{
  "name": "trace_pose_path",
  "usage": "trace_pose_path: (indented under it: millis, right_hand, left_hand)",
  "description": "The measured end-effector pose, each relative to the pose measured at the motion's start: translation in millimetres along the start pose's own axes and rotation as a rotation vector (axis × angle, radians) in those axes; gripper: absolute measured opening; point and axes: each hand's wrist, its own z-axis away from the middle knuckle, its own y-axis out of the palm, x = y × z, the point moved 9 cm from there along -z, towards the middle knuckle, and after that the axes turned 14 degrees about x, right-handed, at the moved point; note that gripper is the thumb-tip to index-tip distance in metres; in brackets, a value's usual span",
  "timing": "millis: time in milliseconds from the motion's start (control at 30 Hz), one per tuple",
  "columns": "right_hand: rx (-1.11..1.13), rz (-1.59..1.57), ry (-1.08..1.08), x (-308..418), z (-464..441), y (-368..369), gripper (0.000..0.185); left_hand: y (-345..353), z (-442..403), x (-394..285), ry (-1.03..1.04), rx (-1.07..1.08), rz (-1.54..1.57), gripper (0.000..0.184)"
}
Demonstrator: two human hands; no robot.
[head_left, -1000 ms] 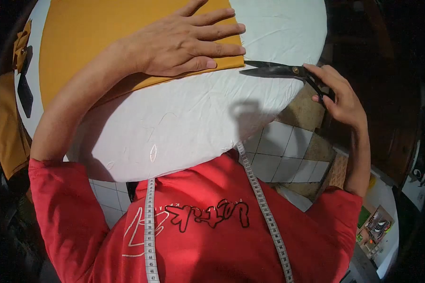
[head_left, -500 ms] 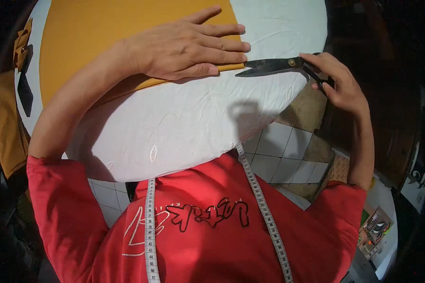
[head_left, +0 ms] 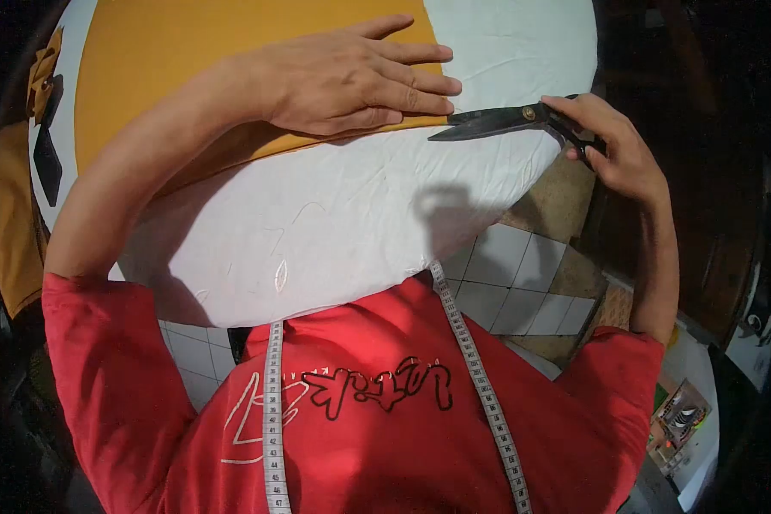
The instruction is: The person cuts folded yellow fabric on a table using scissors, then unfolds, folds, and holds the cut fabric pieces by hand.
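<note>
While the left hand (head_left: pixel 338 86) lies palm down on the cloth (head_left: pixel 163 51), its fingers are spread wide, the little finger furthest from the others, and the fingertips reach the cloth's right edge. The right hand (head_left: pixel 621 150) has its thumb and fingers closed around the handles of the scissors (head_left: pixel 529 114), off the right side of the padded board (head_left: pixel 334 214). Their blades stand parted and point left: the upper one meets the near right corner of the cloth, while the lower one is over the board's white cover. Whether the upper blade lies over or under the cloth, I cannot tell. The cloth is mustard and spreads across the far left part of the board, its near edge folded. A tape measure (head_left: pixel 274 411) hangs in two lengths down the red shirt (head_left: pixel 377 454), and white floor tiles (head_left: pixel 493 257) show beyond the board's near right edge.
</note>
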Motion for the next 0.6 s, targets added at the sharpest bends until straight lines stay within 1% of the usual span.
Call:
trace_pose_path:
  millis: [67, 167, 267, 367, 500, 600]
  right_hand:
    - [-0.002, 0.0, 0.001, 2, 3, 0, 0.071]
    - [-0.006, -0.009, -0.006, 1, 3, 0, 0.071]
    - [0.007, -0.009, 0.0, 5, -3, 0, 0.07]
    - [0.017, -0.005, 0.002, 6, -6, 0, 0.07]
    - [0.0, -0.002, -0.049, 9, -7, -1, 0.07]
    - [0.0, 0.015, -0.032, 9, -6, -1, 0.069]
  left_hand:
    - [1, -2, -1, 0.028, -0.055, -0.047, 0.053]
    - [9, -9, 0, 0.071, -0.127, -0.259, 0.056]
    - [18, -7, 4, 0.107, -0.198, -0.363, 0.06]
    - [21, -7, 4, 0.126, -0.236, -0.409, 0.062]
    - [20, -6, 3, 0.124, -0.245, -0.411, 0.062]
    - [19, -7, 2, 0.125, -0.246, -0.415, 0.062]
